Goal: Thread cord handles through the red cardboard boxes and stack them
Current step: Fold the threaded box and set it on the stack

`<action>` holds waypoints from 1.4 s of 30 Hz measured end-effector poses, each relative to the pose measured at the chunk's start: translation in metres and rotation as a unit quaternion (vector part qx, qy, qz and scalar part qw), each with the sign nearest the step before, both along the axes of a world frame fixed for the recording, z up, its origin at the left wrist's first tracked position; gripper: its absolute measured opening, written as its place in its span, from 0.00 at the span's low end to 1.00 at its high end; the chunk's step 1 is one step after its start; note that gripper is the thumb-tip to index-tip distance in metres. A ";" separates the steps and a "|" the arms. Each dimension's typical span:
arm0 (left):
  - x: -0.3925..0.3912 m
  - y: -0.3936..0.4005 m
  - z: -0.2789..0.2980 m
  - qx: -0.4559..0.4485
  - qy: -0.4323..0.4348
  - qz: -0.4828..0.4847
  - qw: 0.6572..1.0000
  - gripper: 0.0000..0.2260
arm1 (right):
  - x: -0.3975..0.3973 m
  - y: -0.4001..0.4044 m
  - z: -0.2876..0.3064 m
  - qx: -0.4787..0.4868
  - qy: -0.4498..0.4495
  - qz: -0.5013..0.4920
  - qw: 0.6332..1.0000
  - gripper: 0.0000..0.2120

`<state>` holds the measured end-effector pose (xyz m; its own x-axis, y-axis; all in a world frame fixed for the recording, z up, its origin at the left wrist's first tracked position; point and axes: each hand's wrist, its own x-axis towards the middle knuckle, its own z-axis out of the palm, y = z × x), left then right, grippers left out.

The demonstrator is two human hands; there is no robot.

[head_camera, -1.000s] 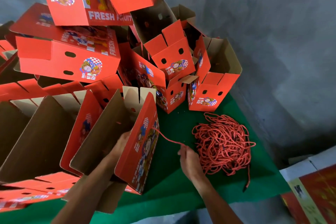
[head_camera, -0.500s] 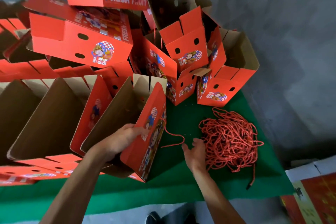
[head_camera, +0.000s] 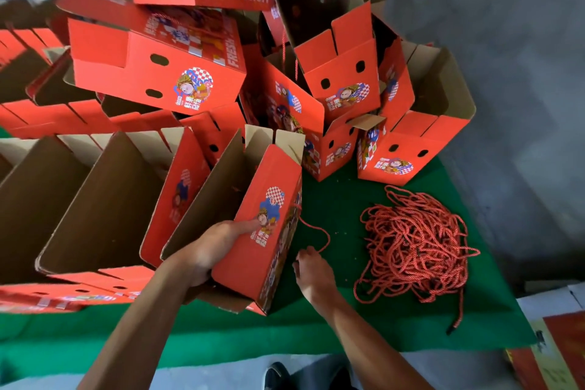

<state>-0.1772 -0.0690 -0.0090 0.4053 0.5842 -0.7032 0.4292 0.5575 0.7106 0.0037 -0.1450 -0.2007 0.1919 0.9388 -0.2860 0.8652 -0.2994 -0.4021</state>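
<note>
Gripped an open red box (head_camera: pixel 269 231) at its near end with the left hand (head_camera: pixel 215 250); pinched a cord (head_camera: pixel 316 231) trailing from its side with the right hand (head_camera: pixel 311 272). Beyond, on green cloth (head_camera: pixel 332 199): cord heap (head_camera: pixel 418 244), stacked boxes (head_camera: pixel 158 73).

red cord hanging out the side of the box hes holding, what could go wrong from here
The red twisted cord hangs slack from the red cardboard box that the left hand grips; it might slip back out before the right hand secures it. The leaning pile of red boxes behind looks liable to topple if bumped.
</note>
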 end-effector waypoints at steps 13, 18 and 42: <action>-0.021 0.007 -0.015 0.007 -0.032 0.068 0.997 0.25 | 0.004 -0.015 0.005 0.031 -0.002 0.063 0.998 0.23; -0.021 0.007 -0.019 0.011 -0.031 0.104 0.994 0.23 | 0.012 -0.022 -0.004 0.039 0.043 0.040 0.998 0.13; -0.027 -0.016 -0.006 -0.003 -0.068 0.109 0.992 0.28 | 0.001 -0.019 0.094 0.183 0.418 -0.078 0.886 0.10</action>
<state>-0.2041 -0.0852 -0.0152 0.3620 0.6638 -0.6545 0.1987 0.6310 0.7499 0.0048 -0.1640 -0.1069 0.1916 0.9788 -0.0720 0.1777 -0.1068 -0.9783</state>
